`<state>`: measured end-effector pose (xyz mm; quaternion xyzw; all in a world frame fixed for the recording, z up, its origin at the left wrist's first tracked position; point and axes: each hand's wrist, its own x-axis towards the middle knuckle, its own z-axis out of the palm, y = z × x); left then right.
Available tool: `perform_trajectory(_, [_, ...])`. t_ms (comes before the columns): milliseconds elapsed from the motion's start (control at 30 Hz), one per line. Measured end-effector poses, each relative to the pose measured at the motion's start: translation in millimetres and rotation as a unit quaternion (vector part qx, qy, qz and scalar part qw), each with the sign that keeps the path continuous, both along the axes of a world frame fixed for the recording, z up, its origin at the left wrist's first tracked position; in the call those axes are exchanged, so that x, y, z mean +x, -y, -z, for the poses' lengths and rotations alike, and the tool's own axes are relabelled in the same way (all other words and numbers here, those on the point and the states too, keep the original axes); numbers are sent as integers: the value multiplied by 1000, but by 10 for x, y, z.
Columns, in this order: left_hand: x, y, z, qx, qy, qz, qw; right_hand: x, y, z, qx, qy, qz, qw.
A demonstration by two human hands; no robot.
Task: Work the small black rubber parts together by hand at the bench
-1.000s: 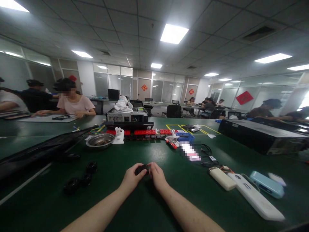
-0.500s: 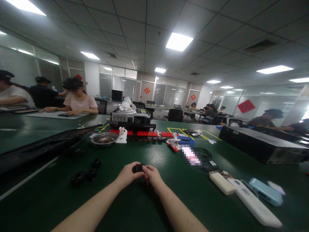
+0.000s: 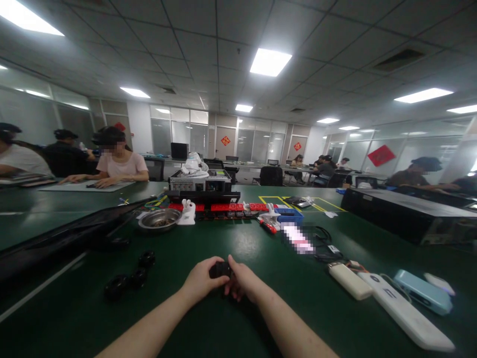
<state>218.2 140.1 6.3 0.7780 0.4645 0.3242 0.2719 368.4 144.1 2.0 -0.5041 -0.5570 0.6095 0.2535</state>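
Near the front middle of the table, a small black wheel-like part (image 3: pixel 219 270) is between my two hands. My left hand (image 3: pixel 203 278) is closed around its left side, thumb and index finger curved along it. My right hand (image 3: pixel 241 281) sits against its right end, thumb raised on top and fingers curled below; how firmly it grips cannot be made out. Several glossy black rounded parts (image 3: pixel 117 287) lie to the left of my hands. Their exact kind is too dark to tell.
A metal bowl (image 3: pixel 153 228) of small pieces stands ahead, beside a white clip stand (image 3: pixel 187 213). Farther right are a red-handled tool (image 3: pixel 267 226), a blue tray (image 3: pixel 288 219), cables, and a white power bank (image 3: pixel 406 311). A long black panel (image 3: pixel 48 233) lies left; people sit farther off.
My right thumb has lifted and stretched upward along the black part, and the right fingers have shifted below it. Both hands sit slightly lower and to the right in view.
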Motion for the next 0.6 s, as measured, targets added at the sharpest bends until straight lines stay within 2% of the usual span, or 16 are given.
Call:
perform_trajectory(67, [15,11,0,3,-8,6,1000,-9,-8,12,27,33,23,999])
perform_trajectory(200, [-14,-35,33,-13,12,21,1000,-20,-8,42,147,55,46,986])
perform_trajectory(267, [-47,-91,74,-24,44,25,998,-14,21,27,245,60,42,967])
perform_trajectory(333, [-80,-155,129,-52,82,20,995,-2,68,-9,345,74,38,935])
perform_trajectory(400, [-101,-206,175,-86,108,11,990,9,121,-51,406,90,28,909])
perform_trajectory(500, [-100,-216,175,-97,119,-2,988,18,165,-93,420,93,10,903])
perform_trajectory(600, [-66,-139,95,-37,131,-20,991,30,130,-112,366,58,35,928])
